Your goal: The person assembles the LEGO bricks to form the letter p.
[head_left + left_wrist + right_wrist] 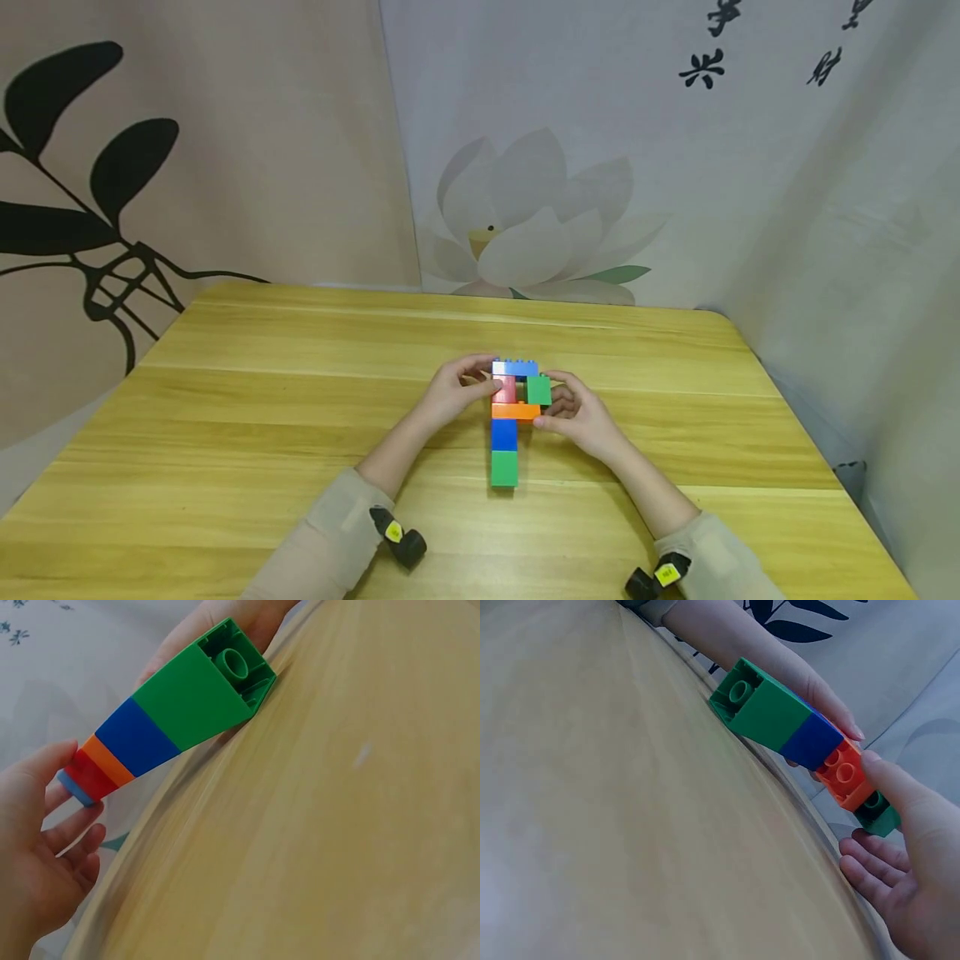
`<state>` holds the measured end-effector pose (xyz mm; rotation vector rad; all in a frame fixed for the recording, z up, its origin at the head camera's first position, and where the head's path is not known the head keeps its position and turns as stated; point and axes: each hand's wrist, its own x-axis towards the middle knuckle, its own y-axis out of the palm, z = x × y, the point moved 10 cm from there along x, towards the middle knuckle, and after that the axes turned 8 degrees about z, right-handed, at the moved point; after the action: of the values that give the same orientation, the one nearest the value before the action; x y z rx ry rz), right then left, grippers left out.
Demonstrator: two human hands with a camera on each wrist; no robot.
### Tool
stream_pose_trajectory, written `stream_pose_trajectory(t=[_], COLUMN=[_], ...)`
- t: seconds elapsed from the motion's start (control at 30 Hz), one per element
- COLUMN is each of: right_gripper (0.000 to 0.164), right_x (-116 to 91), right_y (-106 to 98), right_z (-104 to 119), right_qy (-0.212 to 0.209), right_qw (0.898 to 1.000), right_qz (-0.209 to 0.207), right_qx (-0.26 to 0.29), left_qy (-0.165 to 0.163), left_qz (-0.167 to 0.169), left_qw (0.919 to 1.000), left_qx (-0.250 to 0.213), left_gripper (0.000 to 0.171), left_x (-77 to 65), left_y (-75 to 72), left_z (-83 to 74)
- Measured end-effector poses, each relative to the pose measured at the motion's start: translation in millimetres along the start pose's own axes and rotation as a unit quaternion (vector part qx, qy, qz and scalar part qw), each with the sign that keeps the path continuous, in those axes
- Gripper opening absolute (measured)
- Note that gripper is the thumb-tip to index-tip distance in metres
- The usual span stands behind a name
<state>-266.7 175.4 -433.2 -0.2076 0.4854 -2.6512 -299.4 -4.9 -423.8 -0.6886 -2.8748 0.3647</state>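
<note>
A joined stack of toy building blocks is between my two hands over the table. In the head view it runs from a green block [505,469] nearest me through a blue block [504,434], an orange block [515,411] and a red block [502,388] to a long light-blue block [515,367]. A second green block [538,390] sits to the right of the red one, with a gap between. My left hand [457,389] pinches the stack at its red and light-blue end. My right hand [583,419] holds its right side, thumb at the orange block and fingers by the second green block.
The wooden table [285,442] extends around the stack on all sides. Behind it hangs a pale curtain [315,125] with printed leaves, a lotus and dark characters. Each sleeve carries a black wrist strap [399,537].
</note>
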Motion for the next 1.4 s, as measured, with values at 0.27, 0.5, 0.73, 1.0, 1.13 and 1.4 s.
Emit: stream_pose_trajectory(t=[0.27,0.5,0.73,1.0,1.13,1.4], right_gripper=[0.071,0.066,0.063,0.064,0.065,0.067], right_x=[5,7,12,16,15,16], right_y=[-3,-1,-3,-5,-6,-6], right_z=[-3,3,-6,-12,-13,-16], right_qy=[0.005,0.027,0.041,0.055,0.065,0.079], right_qw=[1.000,0.999,0.997,0.995,0.994,0.993], right_qz=[0.000,0.015,0.014,0.009,0.009,0.009], right_qx=[-0.031,-0.044,-0.061,-0.079,-0.083,-0.085], left_qy=[-0.014,-0.033,-0.047,-0.051,-0.050,-0.066], left_qz=[0.027,0.030,0.046,0.072,0.084,0.087], left_qw=[0.9990,0.9967,0.9947,0.9919,0.9897,0.9873], left_qx=[0.032,0.068,0.079,0.092,0.105,0.116], left_gripper=[0.054,0.056,0.054,0.056,0.056,0.056], left_x=[1.2,3.5,7.5,12.2,13.9,14.0], left_y=[2.7,1.7,2.9,6.3,8.4,9.2], left_z=[8.5,14.9,19.2,21.9,21.6,23.1])
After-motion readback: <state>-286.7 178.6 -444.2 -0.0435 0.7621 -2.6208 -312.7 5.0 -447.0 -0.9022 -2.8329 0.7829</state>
